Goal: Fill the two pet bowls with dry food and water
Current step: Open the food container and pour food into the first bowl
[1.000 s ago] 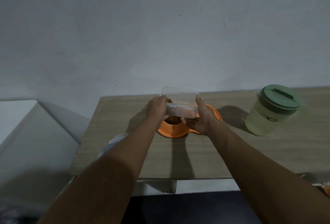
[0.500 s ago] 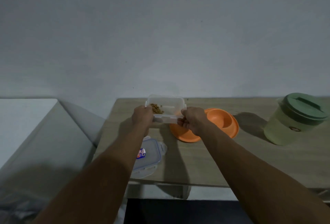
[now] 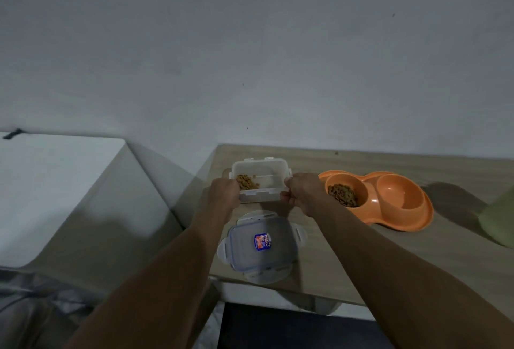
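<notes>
Both hands are holding the clear food container (image 3: 260, 175) level over the far left corner of the desk (image 3: 459, 251). The left hand (image 3: 224, 195) is gripping its 9 o'clock end and the right hand (image 3: 303, 195) its 3 o'clock end, with the fingers (image 3: 287, 198) curled against the rim. This two-ended hold is steadying the open box so that the small heap of kibble (image 3: 247, 181) lying at its left side is not spilling. Whether the base is touching the desk cannot be told.

The lid (image 3: 262, 245) is lying flat at 6 o'clock of the container, near the desk's front edge, within reach for closing. The orange double bowl (image 3: 403, 223) is sitting at 3 o'clock of the container, just beside the right hand. Its left well (image 3: 363, 188) is carrying dry food (image 3: 343, 195). Its right well (image 3: 400, 191) is showing bare, with no water evident. A pale green vessel (image 3: 499, 218) is standing partly out of frame at the bowl's 3 o'clock and is probably the water source.

Judgement: the food step is looking complete. The container is probably being set down for lidding, with the water step outstanding.
</notes>
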The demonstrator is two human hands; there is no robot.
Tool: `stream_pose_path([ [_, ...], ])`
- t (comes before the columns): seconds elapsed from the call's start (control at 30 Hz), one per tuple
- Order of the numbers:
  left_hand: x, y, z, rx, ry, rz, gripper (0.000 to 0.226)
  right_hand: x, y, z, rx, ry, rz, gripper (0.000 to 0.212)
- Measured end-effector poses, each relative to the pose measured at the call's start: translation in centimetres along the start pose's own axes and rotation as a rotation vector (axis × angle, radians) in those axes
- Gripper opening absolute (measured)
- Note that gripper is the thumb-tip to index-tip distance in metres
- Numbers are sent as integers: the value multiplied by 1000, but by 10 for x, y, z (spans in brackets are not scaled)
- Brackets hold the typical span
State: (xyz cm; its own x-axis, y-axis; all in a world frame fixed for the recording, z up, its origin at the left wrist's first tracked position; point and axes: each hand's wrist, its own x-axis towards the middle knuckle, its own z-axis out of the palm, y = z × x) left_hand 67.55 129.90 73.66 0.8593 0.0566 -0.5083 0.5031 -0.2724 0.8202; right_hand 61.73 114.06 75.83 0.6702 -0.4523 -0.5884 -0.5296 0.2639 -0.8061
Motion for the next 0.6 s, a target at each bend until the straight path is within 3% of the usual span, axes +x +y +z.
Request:
stream_pose_path([
  [0.27,11,4,0,121,20,47,28,14,3,8,-2,40,5,6],
  [0.3,7,6,0,190,41,68,30,14,4,7,-20,57,0,14],
  [0.37,-2,13,0,396,119,151,33,13,2,2,-77,114,-27,30],
  [0.43,-15,25,-3,535,209,278,34,8,-1,-6,-113,139,-79,30],
  [0.6,-43,61,6,526,214,484,38,-12,-21,-45,-247,333,-227,30],
])
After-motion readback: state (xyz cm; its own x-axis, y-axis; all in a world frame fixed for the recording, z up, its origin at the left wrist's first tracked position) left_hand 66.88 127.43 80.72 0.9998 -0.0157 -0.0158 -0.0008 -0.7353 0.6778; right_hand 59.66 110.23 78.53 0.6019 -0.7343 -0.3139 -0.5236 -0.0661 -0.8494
